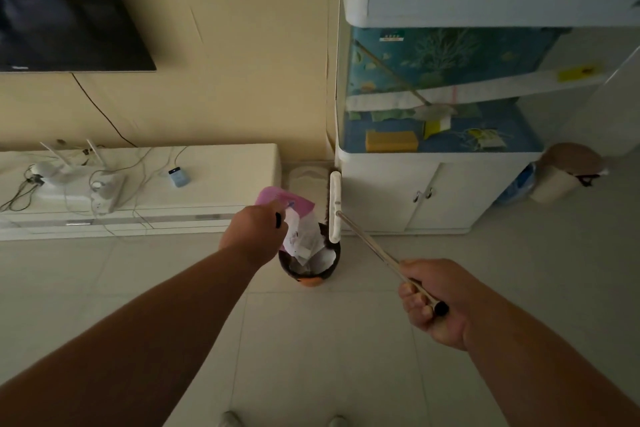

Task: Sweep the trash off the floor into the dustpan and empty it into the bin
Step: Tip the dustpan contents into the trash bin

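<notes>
My left hand point(254, 230) grips the dark handle of a pink dustpan point(273, 198), which is tilted over a small dark round bin point(308, 276) on the floor. Crumpled white paper point(301, 239) slides from the pan into the bin, which holds more paper. My right hand point(433, 302) is closed around the end of a thin metal broom handle point(374, 246). The white broom head point(335, 206) stands on end just right of the bin, close to the cabinet.
A low white TV unit point(221, 166) with a router and cables runs along the wall at left, under a wall-mounted TV point(69, 7). A fish tank on a white cabinet point(443, 191) stands at right, with a pedal bin point(564, 173) beyond it. Pale floor tiles point(311, 357) lie below.
</notes>
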A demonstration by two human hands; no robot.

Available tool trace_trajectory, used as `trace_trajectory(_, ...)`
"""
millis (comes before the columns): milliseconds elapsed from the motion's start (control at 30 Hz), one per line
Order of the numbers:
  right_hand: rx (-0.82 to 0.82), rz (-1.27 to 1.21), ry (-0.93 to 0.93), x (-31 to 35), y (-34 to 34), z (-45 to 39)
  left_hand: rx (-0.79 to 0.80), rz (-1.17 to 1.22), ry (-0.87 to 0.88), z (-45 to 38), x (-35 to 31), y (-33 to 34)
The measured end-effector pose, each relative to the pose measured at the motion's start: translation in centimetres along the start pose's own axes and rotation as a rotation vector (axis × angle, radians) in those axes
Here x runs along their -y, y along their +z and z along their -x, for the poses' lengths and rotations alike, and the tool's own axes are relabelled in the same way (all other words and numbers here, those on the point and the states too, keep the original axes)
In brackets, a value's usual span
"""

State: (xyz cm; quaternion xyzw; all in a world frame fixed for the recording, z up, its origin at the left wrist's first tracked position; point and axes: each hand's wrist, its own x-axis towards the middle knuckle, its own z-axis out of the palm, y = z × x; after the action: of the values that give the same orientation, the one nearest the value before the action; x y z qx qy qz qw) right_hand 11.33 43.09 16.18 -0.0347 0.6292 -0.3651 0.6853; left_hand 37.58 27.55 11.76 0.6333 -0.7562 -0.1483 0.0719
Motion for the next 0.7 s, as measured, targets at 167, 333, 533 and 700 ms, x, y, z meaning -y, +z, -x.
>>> trace_trajectory(167, 0.0, 0.021, -0.017, -0.2, -0.2, 0.1, 0.023, -0.1, 0.06, -0.3, 0.4, 1.1)
trace_trajectory(333, 0.004, 0.038, -0.036, -0.2, 0.1, 0.2, 0.031, -0.145, 0.134, -0.2, 0.8, 1.3)
trace_trajectory(533, 0.013, 0.038, -0.037, 0.2, 0.3, 0.1, 0.038, -0.2, 0.231, 0.4, 0.8, 1.0)
trace_trajectory(700, 0.022, 0.036, -0.041, 0.4, 0.5, -0.2, 0.112, -0.303, 0.325, 1.0, 0.7, 0.6)
